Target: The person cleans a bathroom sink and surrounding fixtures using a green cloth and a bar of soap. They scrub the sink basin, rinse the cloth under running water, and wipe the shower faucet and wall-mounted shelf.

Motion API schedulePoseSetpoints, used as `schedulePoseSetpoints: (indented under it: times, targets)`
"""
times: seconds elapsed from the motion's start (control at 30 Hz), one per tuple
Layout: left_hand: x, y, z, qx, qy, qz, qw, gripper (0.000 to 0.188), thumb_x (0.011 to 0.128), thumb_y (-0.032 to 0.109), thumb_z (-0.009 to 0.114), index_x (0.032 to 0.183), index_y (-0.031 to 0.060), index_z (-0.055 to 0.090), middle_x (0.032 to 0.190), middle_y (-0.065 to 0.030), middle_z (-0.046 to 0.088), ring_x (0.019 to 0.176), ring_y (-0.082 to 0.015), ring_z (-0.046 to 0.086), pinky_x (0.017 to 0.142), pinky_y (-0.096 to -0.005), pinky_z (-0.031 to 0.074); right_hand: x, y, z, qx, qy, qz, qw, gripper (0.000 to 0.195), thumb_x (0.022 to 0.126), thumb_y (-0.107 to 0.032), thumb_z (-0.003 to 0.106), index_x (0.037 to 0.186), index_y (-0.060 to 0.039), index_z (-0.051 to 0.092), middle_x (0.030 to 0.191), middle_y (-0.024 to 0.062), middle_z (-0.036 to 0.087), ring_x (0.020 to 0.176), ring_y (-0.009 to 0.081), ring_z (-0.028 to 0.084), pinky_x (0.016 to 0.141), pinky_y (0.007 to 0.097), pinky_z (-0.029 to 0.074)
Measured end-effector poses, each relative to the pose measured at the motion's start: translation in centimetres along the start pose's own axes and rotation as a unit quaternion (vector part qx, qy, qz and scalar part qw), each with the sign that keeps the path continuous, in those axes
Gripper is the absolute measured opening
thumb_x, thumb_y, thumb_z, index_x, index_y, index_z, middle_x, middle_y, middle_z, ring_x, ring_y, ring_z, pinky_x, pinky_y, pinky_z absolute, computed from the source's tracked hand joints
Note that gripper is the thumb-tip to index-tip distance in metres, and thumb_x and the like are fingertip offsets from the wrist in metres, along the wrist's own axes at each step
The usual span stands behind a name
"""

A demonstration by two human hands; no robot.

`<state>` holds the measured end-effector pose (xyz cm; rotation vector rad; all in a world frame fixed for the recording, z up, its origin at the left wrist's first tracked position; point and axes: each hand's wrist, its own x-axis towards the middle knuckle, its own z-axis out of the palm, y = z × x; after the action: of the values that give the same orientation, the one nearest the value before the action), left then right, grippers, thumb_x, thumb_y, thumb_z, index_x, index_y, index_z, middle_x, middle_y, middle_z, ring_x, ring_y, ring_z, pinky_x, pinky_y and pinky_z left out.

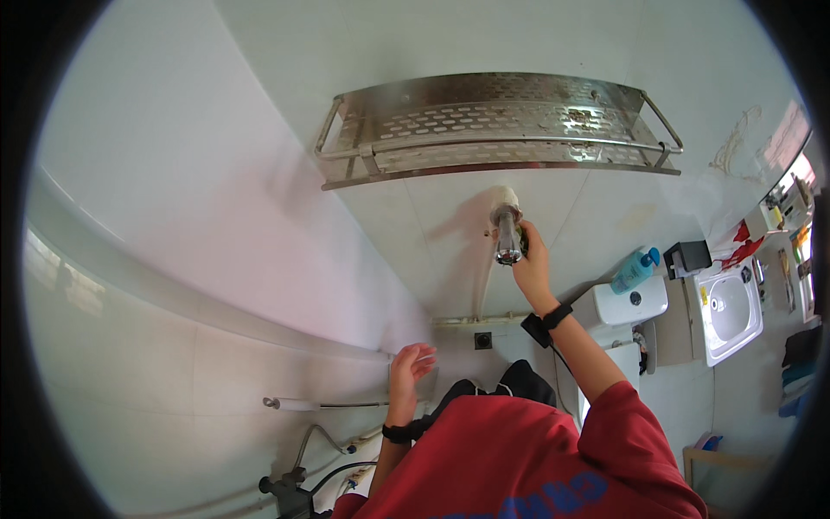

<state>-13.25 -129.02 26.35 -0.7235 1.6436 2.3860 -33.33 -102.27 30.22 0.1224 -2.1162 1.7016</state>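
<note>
My right hand (pixel 534 263) is raised beside a chrome wall-mounted fitting (pixel 508 239), with a small green thing (pixel 523 241) between the fingers and the metal. What the green thing is cannot be made out. The fitting sticks out from a whitish, worn base on the tiled wall, below a perforated metal shelf (pixel 499 139). Lower left, my left hand (pixel 408 371) hangs free with its fingers slightly bent and apart, holding nothing. Both wrists wear black bands.
A toilet cistern (pixel 606 303) carries a blue pump bottle (pixel 632 272). Beyond it are a black box (pixel 688 258) and a white washbasin (pixel 729 311). A floor drain (pixel 483 340) lies below. At lower left are a wall bar (pixel 292 404) and a dark valve (pixel 292 493) with hoses.
</note>
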Motion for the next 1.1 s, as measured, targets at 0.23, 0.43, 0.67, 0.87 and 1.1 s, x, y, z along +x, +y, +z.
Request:
schedulePoseSetpoints:
  times: [0.23,0.43,0.67,0.87,1.1]
  targets:
    - [-0.9,0.2,-1.1,0.004,0.024,0.015,1.0,0.032,0.106,0.032,0.057,0.119,0.0052,0.068,0.113,-0.0103,0.075,0.1,-0.0194,0.071,0.088,-0.0326,0.054,-0.8,-0.4,1.9,-0.036,0.07,-0.043,0.996,0.041,0.091,0.009,0.055,0.13,-0.0016,0.058,0.123,0.0196,0.06,0.11,0.0403,0.062,0.099,0.0408,0.049]
    - [-1.3,-0.2,-2.3,0.009,0.039,0.018,0.999,0.033,0.106,0.034,0.056,0.119,0.0052,0.067,0.114,-0.0104,0.075,0.099,-0.02,0.071,0.088,-0.0339,0.054,-3.2,6.0,4.0,-0.138,0.011,0.036,0.99,0.044,0.093,0.004,0.057,0.136,-0.0015,0.05,0.126,0.0235,0.06,0.114,0.0464,0.059,0.095,0.0481,0.049]
    - [-2.1,-0.9,-3.4,0.01,0.056,0.011,0.998,0.033,0.106,0.032,0.055,0.12,0.0045,0.065,0.115,-0.0114,0.074,0.1,-0.0208,0.07,0.088,-0.0343,0.054,-4.0,8.9,6.1,-0.14,-0.01,0.063,0.988,0.042,0.093,0.001,0.059,0.133,0.0029,0.047,0.122,0.0275,0.06,0.109,0.05,0.059,0.091,0.0525,0.048]
    - [-1.9,-1.7,-4.2,0.0,0.057,0.006,0.998,0.033,0.106,0.033,0.056,0.119,0.0051,0.067,0.114,-0.0106,0.075,0.097,-0.02,0.071,0.087,-0.033,0.054,-3.4,5.8,6.4,-0.149,0.056,0.026,0.987,0.034,0.091,-0.004,0.066,0.121,0.004,0.052,0.122,0.0278,0.062,0.107,0.0485,0.061,0.087,0.0528,0.051]
    - [-1.4,-0.6,-2.8,0.018,0.033,0.001,0.999,0.033,0.106,0.032,0.057,0.119,0.0043,0.067,0.115,-0.0102,0.073,0.1,-0.0208,0.07,0.087,-0.0325,0.054,-5.1,10.6,5.8,-0.33,-0.111,0.161,0.924,0.022,0.095,-0.018,0.065,0.102,0.0025,0.06,0.104,0.0242,0.067,0.094,0.0449,0.066,0.079,0.0533,0.055]
